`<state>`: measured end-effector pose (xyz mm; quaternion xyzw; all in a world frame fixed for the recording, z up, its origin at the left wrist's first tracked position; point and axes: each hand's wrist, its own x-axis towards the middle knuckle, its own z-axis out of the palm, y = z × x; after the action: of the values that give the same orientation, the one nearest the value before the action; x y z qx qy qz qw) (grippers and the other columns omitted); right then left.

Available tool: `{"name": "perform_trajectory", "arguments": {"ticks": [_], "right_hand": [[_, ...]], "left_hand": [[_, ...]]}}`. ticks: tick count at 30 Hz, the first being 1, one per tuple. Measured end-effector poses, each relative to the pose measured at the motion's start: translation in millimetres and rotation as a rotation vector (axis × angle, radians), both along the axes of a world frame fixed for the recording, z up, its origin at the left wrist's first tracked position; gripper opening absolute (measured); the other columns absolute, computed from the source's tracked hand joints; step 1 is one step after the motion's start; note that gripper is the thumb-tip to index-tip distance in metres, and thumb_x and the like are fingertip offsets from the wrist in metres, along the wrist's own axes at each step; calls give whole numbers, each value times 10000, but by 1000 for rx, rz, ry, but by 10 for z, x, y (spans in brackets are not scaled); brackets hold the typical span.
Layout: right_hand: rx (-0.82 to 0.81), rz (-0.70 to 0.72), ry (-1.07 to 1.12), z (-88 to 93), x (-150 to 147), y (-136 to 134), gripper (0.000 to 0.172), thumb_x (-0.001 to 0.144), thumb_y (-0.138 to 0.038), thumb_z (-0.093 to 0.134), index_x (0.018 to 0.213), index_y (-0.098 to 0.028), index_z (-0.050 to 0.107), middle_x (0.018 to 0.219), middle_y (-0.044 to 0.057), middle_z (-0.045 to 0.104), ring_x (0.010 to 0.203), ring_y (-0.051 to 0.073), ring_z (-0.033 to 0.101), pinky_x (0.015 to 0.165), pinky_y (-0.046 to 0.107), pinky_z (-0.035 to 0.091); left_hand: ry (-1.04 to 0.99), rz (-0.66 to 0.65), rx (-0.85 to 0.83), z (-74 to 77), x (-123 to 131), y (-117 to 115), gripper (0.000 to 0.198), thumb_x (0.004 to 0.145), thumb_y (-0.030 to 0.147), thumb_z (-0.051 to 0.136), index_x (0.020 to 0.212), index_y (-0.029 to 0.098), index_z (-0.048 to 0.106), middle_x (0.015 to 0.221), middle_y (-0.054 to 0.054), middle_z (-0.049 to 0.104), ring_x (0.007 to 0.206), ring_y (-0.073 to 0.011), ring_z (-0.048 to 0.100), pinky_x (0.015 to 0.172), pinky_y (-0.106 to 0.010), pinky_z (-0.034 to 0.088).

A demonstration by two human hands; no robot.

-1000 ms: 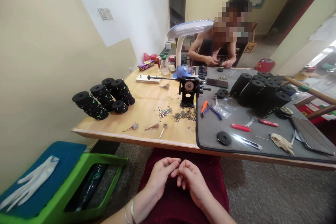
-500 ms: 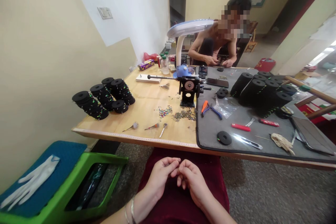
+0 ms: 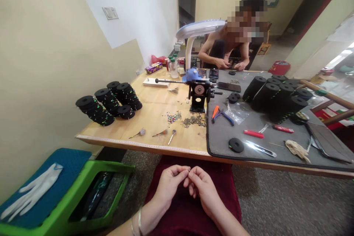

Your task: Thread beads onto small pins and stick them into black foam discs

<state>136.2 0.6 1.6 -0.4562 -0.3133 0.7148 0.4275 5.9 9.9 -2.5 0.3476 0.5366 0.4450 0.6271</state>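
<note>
Both hands low over the dark red fabric [image 3: 224,180] across the lap, below the near edge of the pale wooden table [image 3: 143,143]. Left hand [image 3: 168,185] and right hand [image 3: 204,188] are each curled, thumb and forefinger pinched, tips touching. Cannot tell whether anything is gripped between them; too small to resolve. Judged: fine fingertip work in hand. Next move calls for a light, steady pinch, hands close together.

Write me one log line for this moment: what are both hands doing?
left hand: fingers curled, tips pinched | right hand: same, tips touching left | held item: too small to tell | below: red cloth
</note>
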Motion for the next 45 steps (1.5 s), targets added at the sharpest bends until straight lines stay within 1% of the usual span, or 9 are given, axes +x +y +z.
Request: {"name": "perform_trajectory", "arguments": {"ticks": [5, 12, 17, 20, 24, 29, 36, 41, 45], "right_hand": [[36, 8, -105, -61, 26, 19, 408, 723, -558, 642, 716, -186, 475, 460, -73, 528, 321, 36, 316, 351, 165, 201], [102, 18, -237, -64, 63, 42, 394, 756, -567, 596, 700, -199, 468, 439, -81, 497, 325, 50, 315, 363, 179, 200], [259, 14, -372, -59, 94, 31, 330, 814, -504, 563, 681, -214, 478, 448, -65, 484, 384, 91, 390, 418, 210, 295], [391, 54, -509, -46, 121, 21, 292, 851, -436, 540, 662, -218, 494, 467, -44, 513, 440, 119, 462, 500, 238, 361], [449, 112, -601, 2, 155, 15, 247, 885, -364, 496, 686, -218, 504, 487, -36, 530, 460, 129, 482, 521, 242, 375], [589, 164, -688, 93, 199, -1, 213, 909, -315, 479, 744, -215, 570, 591, -2, 593, 540, 145, 539, 556, 240, 398], [904, 185, -917, 162, 385, 58, 171, 904, -235, 492, 844, -235, 651, 762, 57, 664, 704, 198, 572, 647, 292, 431], [895, 87, -981, 45, 660, 138, 197, 912, -241, 478, 935, -253, 673, 903, 81, 696, 842, 239, 584, 760, 361, 461], [850, 37, -981, -73, 777, 144, 206, 909, -265, 489, 942, -253, 692, 903, 78, 712, 853, 246, 597, 774, 378, 483]], "left_hand": [[187, -43, 154, 44, -30, -10, 142, 703, 290, 709, 761, 169, 755, 867, -92, 755, 834, -229, 677, 815, -313, 506], [382, -69, 315, 179, -17, -38, 101, 736, 257, 680, 720, 205, 765, 873, -87, 756, 841, -246, 677, 843, -335, 501], [142, -139, 155, 189, -10, -11, 193, 722, 305, 705, 845, 159, 732, 873, -101, 743, 806, -238, 672, 772, -323, 517], [98, -164, 159, 164, -18, 11, 161, 740, 304, 690, 772, 147, 702, 778, -68, 714, 730, -198, 640, 723, -287, 504], [121, -138, 224, 155, -32, 28, 161, 764, 291, 671, 691, 150, 641, 700, -24, 644, 674, -150, 586, 667, -242, 472], [-51, -109, 117, 220, -38, 47, 219, 816, 351, 611, 724, 166, 539, 631, 10, 597, 502, -91, 505, 468, -194, 377], [-459, -141, -87, 476, -49, 84, 328, 733, 334, 727, 680, 171, 447, 568, 52, 500, 454, -37, 397, 431, -153, 257], [-561, -91, -92, 758, -165, 127, 357, 678, 261, 772, 657, 174, 426, 578, 54, 451, 466, -32, 371, 415, -143, 221], [-515, -77, -52, 859, -181, 121, 358, 674, 272, 774, 654, 179, 429, 577, 51, 445, 470, -41, 361, 415, -151, 231]]}}
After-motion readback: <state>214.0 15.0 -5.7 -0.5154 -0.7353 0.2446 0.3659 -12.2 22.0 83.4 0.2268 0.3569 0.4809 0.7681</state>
